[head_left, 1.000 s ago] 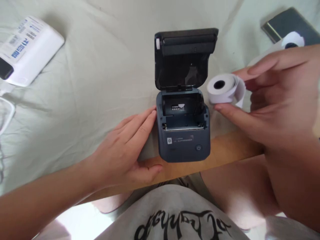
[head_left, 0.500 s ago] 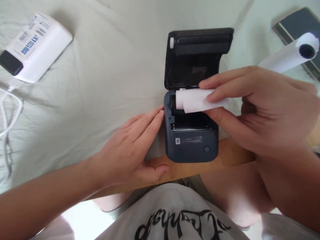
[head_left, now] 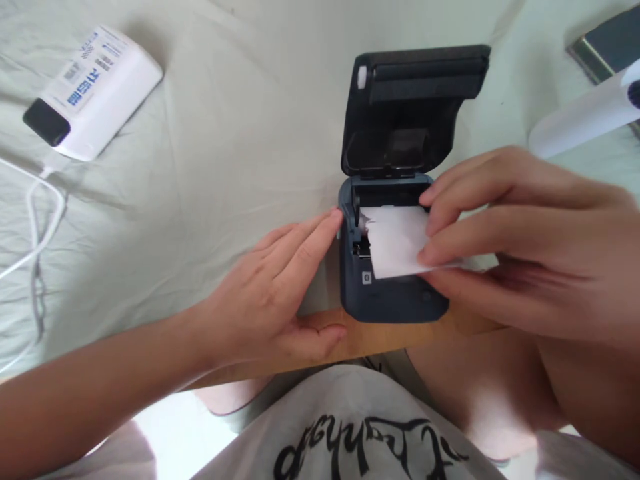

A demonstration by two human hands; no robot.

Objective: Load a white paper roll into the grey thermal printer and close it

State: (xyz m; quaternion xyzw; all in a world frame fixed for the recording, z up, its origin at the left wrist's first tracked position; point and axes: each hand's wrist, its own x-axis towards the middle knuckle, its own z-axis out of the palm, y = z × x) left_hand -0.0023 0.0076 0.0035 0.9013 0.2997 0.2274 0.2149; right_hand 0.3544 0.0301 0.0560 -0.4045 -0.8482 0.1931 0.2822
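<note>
Across the open printer bay (head_left: 387,194), the right hand (head_left: 530,233) pinches white paper (head_left: 397,241).

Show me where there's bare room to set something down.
Widest: pale cloth between the white boxy device and dark blue plastic printer. Narrower: cloth between its raised black lid and the white cylinder. Crowded: the printer's sides, left hand at one, right hand over the other holding white paper.

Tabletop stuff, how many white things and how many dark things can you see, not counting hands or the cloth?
White: 4 (boxy device, cable, paper, roll)
Dark: 2 (printer, flat object)
Total: 6
</note>
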